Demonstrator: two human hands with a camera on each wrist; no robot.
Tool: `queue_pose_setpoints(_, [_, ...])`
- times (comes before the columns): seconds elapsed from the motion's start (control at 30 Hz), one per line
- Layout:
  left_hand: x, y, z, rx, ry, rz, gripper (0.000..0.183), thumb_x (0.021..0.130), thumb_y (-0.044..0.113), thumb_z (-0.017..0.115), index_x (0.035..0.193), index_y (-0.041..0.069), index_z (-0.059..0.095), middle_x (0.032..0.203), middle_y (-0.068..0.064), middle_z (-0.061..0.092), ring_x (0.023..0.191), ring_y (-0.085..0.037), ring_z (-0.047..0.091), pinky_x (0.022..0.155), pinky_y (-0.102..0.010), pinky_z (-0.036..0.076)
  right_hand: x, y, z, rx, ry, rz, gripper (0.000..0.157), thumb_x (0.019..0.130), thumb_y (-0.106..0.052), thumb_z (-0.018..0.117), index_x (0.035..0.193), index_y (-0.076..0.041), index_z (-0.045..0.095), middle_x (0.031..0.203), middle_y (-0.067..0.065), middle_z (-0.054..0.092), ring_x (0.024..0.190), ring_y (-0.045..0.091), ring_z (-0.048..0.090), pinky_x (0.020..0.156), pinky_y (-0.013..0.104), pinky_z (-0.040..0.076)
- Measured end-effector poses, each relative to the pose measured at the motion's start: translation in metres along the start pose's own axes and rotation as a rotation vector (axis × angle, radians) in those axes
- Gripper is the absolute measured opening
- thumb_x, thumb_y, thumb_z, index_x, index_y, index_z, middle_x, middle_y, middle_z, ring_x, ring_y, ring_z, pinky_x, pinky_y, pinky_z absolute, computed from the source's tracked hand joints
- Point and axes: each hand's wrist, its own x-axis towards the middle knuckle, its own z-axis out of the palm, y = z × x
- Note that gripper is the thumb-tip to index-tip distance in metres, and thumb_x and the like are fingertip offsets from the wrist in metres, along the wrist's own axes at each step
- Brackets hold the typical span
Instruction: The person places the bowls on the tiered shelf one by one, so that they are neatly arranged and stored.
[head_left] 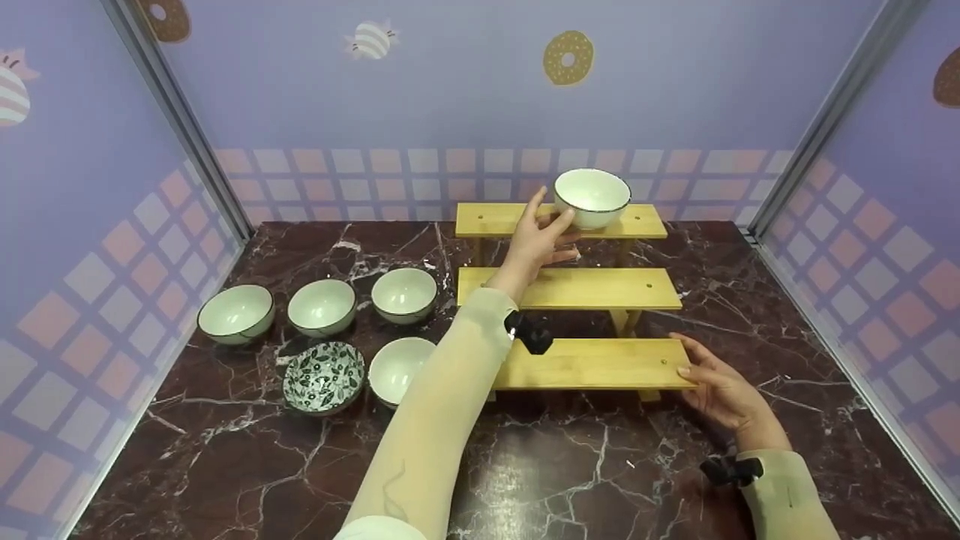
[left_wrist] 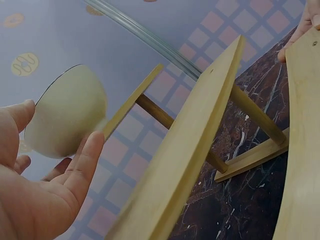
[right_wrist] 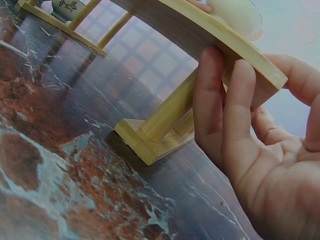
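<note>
A white bowl (head_left: 592,196) with a dark rim is at the top board of a three-step wooden rack (head_left: 585,289). My left hand (head_left: 541,238) holds it from the left, its thumb near the rim. In the left wrist view the fingers lie along the underside of the bowl (left_wrist: 70,112); whether its foot touches the board I cannot tell. My right hand (head_left: 720,386) grips the right end of the rack's lowest board. In the right wrist view, fingertips (right_wrist: 239,75) press beneath that board (right_wrist: 260,62), with the thumb side above it.
Left of the rack, several bowls stand on the dark marbled table (head_left: 247,465): pale ones (head_left: 236,315), (head_left: 322,307) would be two, plus a leaf-patterned bowl (head_left: 324,379). Another white bowl (head_left: 397,369) is partly behind my left sleeve. Patterned walls (head_left: 480,97) enclose the back and sides.
</note>
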Motion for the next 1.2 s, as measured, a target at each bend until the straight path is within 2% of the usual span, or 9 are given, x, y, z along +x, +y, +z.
queue_pose_setpoints(0.07, [-0.003, -0.001, -0.004, 0.001, -0.01, 0.012, 0.075, 0.103, 0.019, 0.064, 0.165, 0.027, 0.024, 0.155, -0.023, 0.047, 0.119, -0.042, 0.068, 0.092, -0.051, 0.065, -0.001, 0.0, 0.0, 0.005, 0.0, -0.002, 0.055, 0.107, 0.008, 0.028, 0.15, -0.024, 0.039, 0.126, 0.003, 0.066, 0.098, 0.014, 0.075, 0.08, 0.021, 0.065])
queue_pose_setpoints(0.27, [-0.015, 0.0, -0.017, 0.047, -0.02, 0.025, 0.069, 0.103, 0.018, 0.064, 0.163, 0.027, 0.03, 0.148, -0.019, 0.054, 0.116, -0.039, 0.07, 0.074, -0.033, 0.069, -0.001, -0.001, 0.002, -0.014, 0.028, 0.011, 0.055, 0.107, 0.008, 0.03, 0.152, -0.024, 0.037, 0.126, 0.002, 0.066, 0.097, 0.013, 0.076, 0.078, 0.019, 0.065])
queue_pose_setpoints(0.37, [-0.022, 0.003, -0.024, 0.068, -0.032, 0.028, 0.068, 0.103, 0.018, 0.064, 0.162, 0.027, 0.032, 0.145, -0.017, 0.056, 0.114, -0.037, 0.071, 0.072, -0.029, 0.068, -0.001, -0.002, 0.003, -0.025, 0.036, 0.017, 0.055, 0.107, 0.008, 0.031, 0.15, -0.026, 0.041, 0.124, 0.002, 0.067, 0.095, 0.012, 0.076, 0.074, 0.018, 0.065])
queue_pose_setpoints(0.53, [-0.033, 0.009, -0.033, 0.085, -0.07, 0.04, 0.066, 0.104, 0.017, 0.062, 0.162, 0.026, 0.033, 0.146, -0.018, 0.056, 0.118, -0.038, 0.069, 0.078, -0.031, 0.068, -0.001, -0.002, 0.002, -0.005, 0.029, 0.015, 0.056, 0.106, 0.008, 0.029, 0.149, -0.025, 0.042, 0.123, 0.002, 0.068, 0.093, 0.013, 0.076, 0.075, 0.019, 0.065])
queue_pose_setpoints(0.73, [-0.052, 0.017, -0.048, 0.113, -0.114, 0.049, 0.065, 0.104, 0.017, 0.061, 0.162, 0.025, 0.032, 0.148, -0.021, 0.054, 0.121, -0.039, 0.068, 0.087, -0.038, 0.067, -0.003, 0.0, 0.001, 0.023, 0.013, 0.016, 0.056, 0.106, 0.009, 0.028, 0.15, -0.024, 0.04, 0.126, 0.003, 0.067, 0.097, 0.014, 0.076, 0.081, 0.021, 0.065])
queue_pose_setpoints(0.87, [-0.068, 0.024, -0.061, 0.14, -0.134, 0.068, 0.065, 0.104, 0.017, 0.061, 0.162, 0.023, 0.032, 0.147, -0.022, 0.056, 0.119, -0.036, 0.069, 0.091, -0.041, 0.066, -0.003, 0.001, 0.0, 0.04, -0.009, 0.008, 0.056, 0.106, 0.01, 0.026, 0.149, -0.023, 0.04, 0.126, 0.004, 0.067, 0.099, 0.015, 0.076, 0.083, 0.022, 0.065])
queue_pose_setpoints(1.0, [-0.083, 0.034, -0.077, 0.164, -0.15, 0.094, 0.064, 0.105, 0.018, 0.06, 0.162, 0.021, 0.031, 0.143, -0.019, 0.06, 0.117, -0.033, 0.07, 0.089, -0.039, 0.067, -0.002, 0.001, -0.001, 0.05, -0.027, 0.001, 0.056, 0.106, 0.01, 0.025, 0.15, -0.022, 0.04, 0.125, 0.004, 0.067, 0.098, 0.014, 0.075, 0.081, 0.021, 0.065])
queue_pose_setpoints(1.2, [-0.106, 0.041, -0.1, 0.199, -0.186, 0.104, 0.064, 0.106, 0.017, 0.058, 0.163, 0.019, 0.029, 0.141, -0.019, 0.059, 0.124, -0.041, 0.065, 0.091, -0.041, 0.066, 0.0, 0.001, -0.001, 0.062, -0.047, -0.004, 0.058, 0.106, 0.011, 0.022, 0.148, -0.024, 0.044, 0.124, 0.004, 0.067, 0.097, 0.014, 0.075, 0.078, 0.019, 0.064])
